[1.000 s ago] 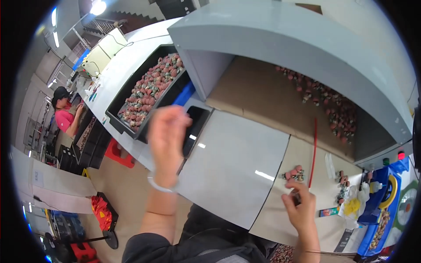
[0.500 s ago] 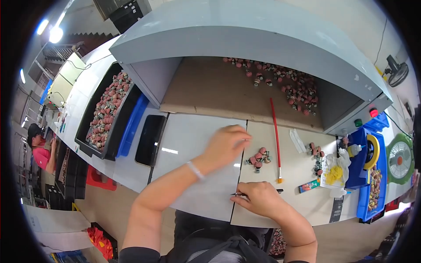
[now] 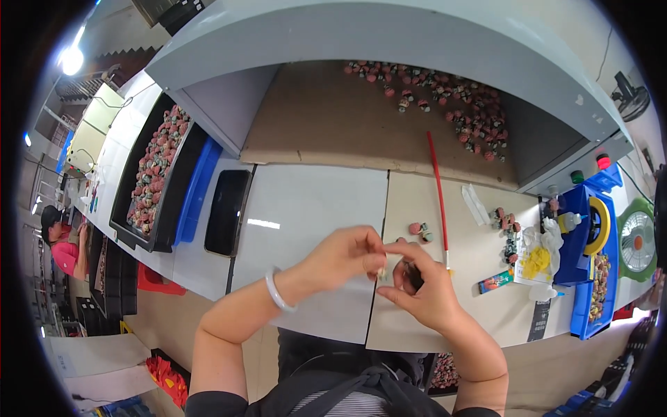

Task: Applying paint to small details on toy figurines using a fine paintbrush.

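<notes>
In front of me, both hands meet over the table. My left hand (image 3: 340, 260), a pale bangle on its wrist, pinches a small figure (image 3: 382, 274), mostly covered by the fingertips. The fingers of my right hand (image 3: 427, 288) are bent, thumb and forefinger curled close beside it. Something dark shows inside that curl, but I cannot make out what it is. Just beyond the right fingers lie small pink-and-green figures (image 3: 420, 231), partly hidden by the hand. To their right is a long red-handled brush (image 3: 439, 184).
A grey open-fronted booth (image 3: 375, 55) holds many figures. At left are a black bin of figures (image 3: 158, 174) and a phone (image 3: 228, 212). At right stand a blue bin (image 3: 573, 257), yellow tape roll (image 3: 597, 226), small tube box (image 3: 495, 281), white bottle (image 3: 542, 292) and green fan (image 3: 636, 243).
My left hand has come down and nearer the right hand, which has moved up to meet it. The black pen seen in the right hand is no longer visible. Fewer loose figures show.
</notes>
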